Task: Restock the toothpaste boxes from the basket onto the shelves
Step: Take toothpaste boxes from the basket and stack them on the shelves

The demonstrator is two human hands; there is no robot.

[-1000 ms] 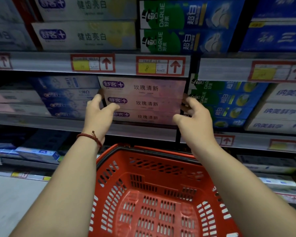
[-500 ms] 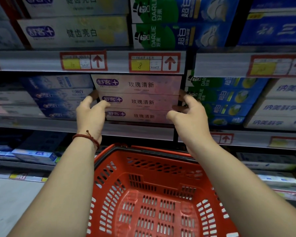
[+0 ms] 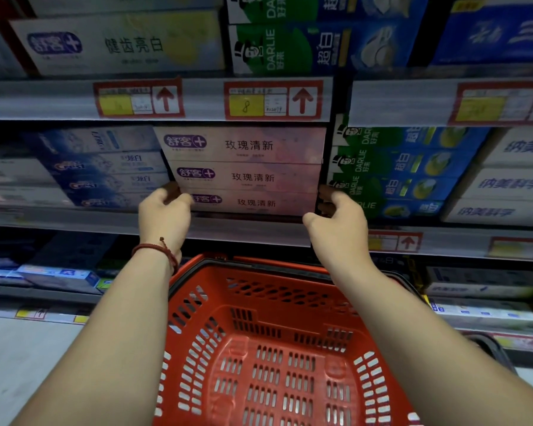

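From the head camera, your left hand curls round the left end of the lowest box in the stack of three pale pink cardboard toothpaste boxes on the grey-edged shelf, thumb on its front. Your right hand cups the right end, fingers bent. The red perforated plastic basket below shows no boxes inside. You seem to be squaring the stack. Next, let go cleanly without dragging that box forward.

bare forearms, a red braided cord bracelet on the left wrist.
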